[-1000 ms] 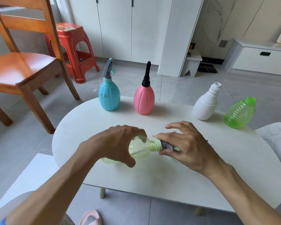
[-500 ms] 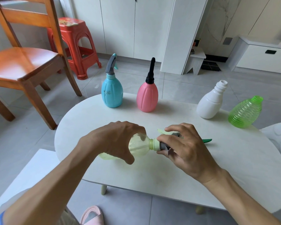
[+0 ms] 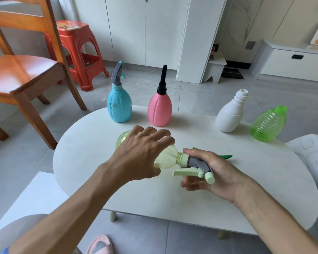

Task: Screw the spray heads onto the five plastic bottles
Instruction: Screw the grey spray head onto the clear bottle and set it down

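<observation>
While your left hand (image 3: 141, 154) lies over the pale yellow-green bottle (image 3: 165, 158), its fingers (image 3: 154, 132) are spread apart across the body, draped on it rather than wrapped tight; can't tell how firmly they grip. The bottle lies on its side over the white desk (image 3: 264, 180), base pointing far-left, neck pointing right. Your right hand (image 3: 215, 173) is palm-up under the spray head (image 3: 195, 165), fingers curled & closed round its grey body, thumb up near the pale green collar. That collar sits right against the bottle neck, w/ the light green trigger sticking out toward you and the nozzle tip just beside your palm. Can't tell if the thread is fully seated.

A dark green piece (image 3: 226, 156) pokes out behind your right hand, lying on the desk; most of it is hidden.

At the far edge of the desk, l to r: blue bottle (image 3: 119, 105) upright w/ a grey spray head on, pink bottle (image 3: 159, 110) upright w/ a black spray head on, then, well apart from those, the white bottle (image 3: 229, 114) upright w/ bare open neck, and just beside it the clear green ribbed bottle (image 3: 268, 123), tilted, neck also bare.

Off the desk: wooden chair (image 3: 22, 74) far left, red plastic stool (image 3: 75, 52) behind it, white cabinets (image 3: 136, 30) along the back wall, pink slipper (image 3: 99, 244) on the tiled floor below.
</observation>
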Motion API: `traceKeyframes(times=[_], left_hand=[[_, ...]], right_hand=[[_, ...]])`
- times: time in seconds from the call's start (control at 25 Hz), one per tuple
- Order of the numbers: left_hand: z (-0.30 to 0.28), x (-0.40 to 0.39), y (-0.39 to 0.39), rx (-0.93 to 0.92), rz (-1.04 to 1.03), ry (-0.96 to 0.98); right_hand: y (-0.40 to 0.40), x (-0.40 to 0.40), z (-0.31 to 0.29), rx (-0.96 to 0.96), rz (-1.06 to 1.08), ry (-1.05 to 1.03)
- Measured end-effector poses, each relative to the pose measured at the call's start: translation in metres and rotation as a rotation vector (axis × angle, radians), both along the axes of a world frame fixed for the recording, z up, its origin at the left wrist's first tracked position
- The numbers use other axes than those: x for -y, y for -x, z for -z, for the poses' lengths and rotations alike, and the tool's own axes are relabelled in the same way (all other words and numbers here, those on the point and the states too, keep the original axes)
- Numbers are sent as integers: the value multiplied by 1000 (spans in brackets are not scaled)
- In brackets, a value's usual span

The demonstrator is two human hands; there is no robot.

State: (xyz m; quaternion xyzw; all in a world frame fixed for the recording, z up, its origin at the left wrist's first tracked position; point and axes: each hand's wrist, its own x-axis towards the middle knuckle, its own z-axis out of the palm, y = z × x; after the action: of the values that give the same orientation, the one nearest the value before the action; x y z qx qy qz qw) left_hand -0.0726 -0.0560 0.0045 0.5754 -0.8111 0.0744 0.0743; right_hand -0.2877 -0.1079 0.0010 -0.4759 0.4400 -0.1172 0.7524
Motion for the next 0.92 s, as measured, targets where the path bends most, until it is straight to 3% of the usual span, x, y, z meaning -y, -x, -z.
traceKeyframes(times=[0.08, 0.12, 0.24, 0.32, 0.4, 0.48, 0.52, 0.64, 0.68, 0.8, 0.92], left_hand=[[0, 0, 0, -14, -2, -5], [0, 0, -1, -24, -8, -11], [2, 1, -2, -98, -34, -31], [4, 1, -2, -149, -40, -41], [5, 2, -5, -173, -50, -72], [6, 2, -10, -205, -74, -117], [6, 3, -11, -219, -85, -134], [7, 2, -10, -189, -71, -136], [8, 1, -8, -180, -67, -113], [10, 0, -1, -199, -96, 21], [5, 2, 8, -434, -148, 1]], right_hand=[[-2, -1, 4, -87, 38, 161], [-5, -2, 6, -82, 153, 305], [-10, -2, 7, 148, 368, 681], [-4, 2, 1, 184, 290, 817], [10, 10, -6, 152, 56, 859], [23, 15, -13, 6, -213, 918], [25, 16, -14, -95, -297, 1041], [19, 9, -4, -270, -253, 1384], [13, 4, 0, -268, -167, 1350], [-1, -6, 1, -54, 141, 797], [3, 2, -2, -9, 115, 698]])
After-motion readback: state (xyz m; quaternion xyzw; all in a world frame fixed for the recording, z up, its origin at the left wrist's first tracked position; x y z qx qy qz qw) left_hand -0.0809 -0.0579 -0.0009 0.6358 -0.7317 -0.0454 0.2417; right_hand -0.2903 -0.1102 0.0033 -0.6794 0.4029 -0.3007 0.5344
